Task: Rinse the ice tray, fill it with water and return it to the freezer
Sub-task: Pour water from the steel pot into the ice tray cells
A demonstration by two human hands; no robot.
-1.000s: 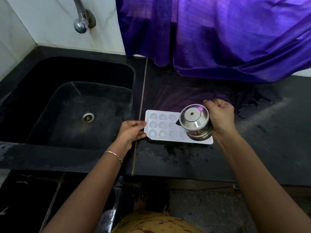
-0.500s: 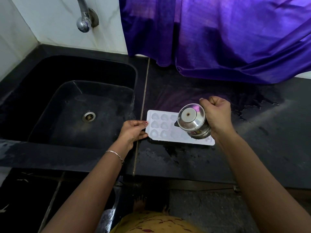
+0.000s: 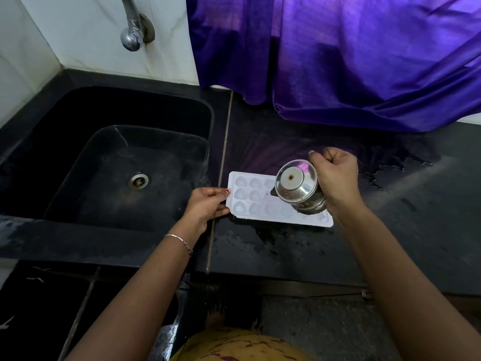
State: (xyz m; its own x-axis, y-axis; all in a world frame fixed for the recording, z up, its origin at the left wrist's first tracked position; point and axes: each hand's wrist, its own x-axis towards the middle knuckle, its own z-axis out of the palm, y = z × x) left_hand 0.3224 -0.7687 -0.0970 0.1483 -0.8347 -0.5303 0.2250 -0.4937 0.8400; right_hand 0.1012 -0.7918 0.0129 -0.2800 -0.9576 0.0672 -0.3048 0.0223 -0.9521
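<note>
A white ice tray (image 3: 256, 201) with heart-shaped wells lies flat on the black counter, just right of the sink. My left hand (image 3: 208, 204) pinches its left edge. My right hand (image 3: 337, 177) grips a small steel pot (image 3: 299, 187), tipped steeply over the tray's right half with its base turned toward me. The pot hides several wells and its own mouth, so any stream of water is out of sight. The wells that show look glossy.
A black sink (image 3: 109, 162) with a steel drain (image 3: 138, 180) lies to the left, with a chrome tap (image 3: 131, 35) on the white wall above. A purple curtain (image 3: 351, 56) hangs over the counter's back. Water puddles (image 3: 273, 238) spread on the black counter (image 3: 416, 217) around the tray.
The steel pot has shifted slightly left over the tray and stays tipped steeply. My left hand keeps its hold on the tray's edge.
</note>
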